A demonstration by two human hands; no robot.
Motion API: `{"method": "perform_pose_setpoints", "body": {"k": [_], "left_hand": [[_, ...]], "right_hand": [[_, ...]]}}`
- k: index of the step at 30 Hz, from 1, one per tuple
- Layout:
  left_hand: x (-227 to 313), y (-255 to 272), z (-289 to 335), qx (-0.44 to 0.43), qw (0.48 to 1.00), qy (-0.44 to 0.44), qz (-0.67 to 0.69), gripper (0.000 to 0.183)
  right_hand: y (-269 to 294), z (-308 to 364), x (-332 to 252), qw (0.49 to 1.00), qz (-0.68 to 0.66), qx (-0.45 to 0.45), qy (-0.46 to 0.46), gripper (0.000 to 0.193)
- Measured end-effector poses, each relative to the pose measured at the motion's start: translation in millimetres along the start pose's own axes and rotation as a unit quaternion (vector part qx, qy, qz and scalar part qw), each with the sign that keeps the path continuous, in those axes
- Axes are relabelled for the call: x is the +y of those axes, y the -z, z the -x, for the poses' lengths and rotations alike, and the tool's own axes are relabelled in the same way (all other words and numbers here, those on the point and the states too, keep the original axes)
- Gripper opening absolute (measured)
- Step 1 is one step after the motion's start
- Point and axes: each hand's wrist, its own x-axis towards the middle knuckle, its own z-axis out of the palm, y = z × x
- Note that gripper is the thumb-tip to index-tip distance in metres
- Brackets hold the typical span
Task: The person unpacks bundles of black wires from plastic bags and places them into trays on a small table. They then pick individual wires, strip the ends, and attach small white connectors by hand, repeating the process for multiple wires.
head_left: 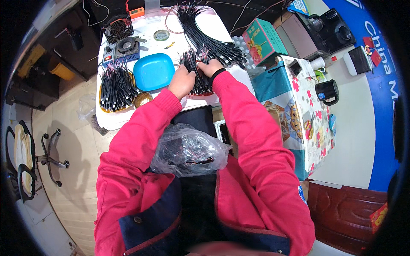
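Both hands are at a bundle of short black cables [200, 88] with whitish and reddish ends, lying in a red tray on the white table. My left hand [183, 82] is curled closed at the bundle's left side, its fingertips against the cables. My right hand [211, 68], with a dark band at the wrist, pinches at the upper right of the same bundle. Which single cables the fingers hold is too small to see. Left of my left hand sits a blue plastic tray [153, 71]. A clear plastic bag [191, 150] with dark contents rests on my lap.
Another cable bundle [117, 88] lies in a yellow tray at the left, beside a small round dish [143, 99]. Long black cables [205, 32] spread over the far right. A blue device [124, 50] and fan [118, 30] stand far left. A flowered side table [314, 111] adjoins the right.
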Motion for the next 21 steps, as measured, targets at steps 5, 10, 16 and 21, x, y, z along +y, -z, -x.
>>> {"method": "perform_pose_setpoints", "body": {"k": [5,10,16,21], "left_hand": [[-6.8,-1.3,0.8,0.003,0.997,-0.074,-0.016,0.032],[-5.7,5.2,-0.7,0.028,0.993,-0.106,-0.05,0.037],[9.4,13.4,-2.5,-0.023,0.996,-0.055,-0.059,0.036],[19.3,16.4,1.9,-0.051,0.992,-0.011,-0.117,0.048]], "right_hand": [[20.9,20.7,-6.3,0.993,-0.108,-0.056,-0.003,0.072],[29.9,58.6,11.5,0.967,-0.199,-0.002,0.159,0.051],[-4.6,74.2,11.5,0.98,-0.107,0.07,0.151,0.048],[-39.3,74.4,-9.1,0.955,-0.185,0.164,0.162,0.038]]}}
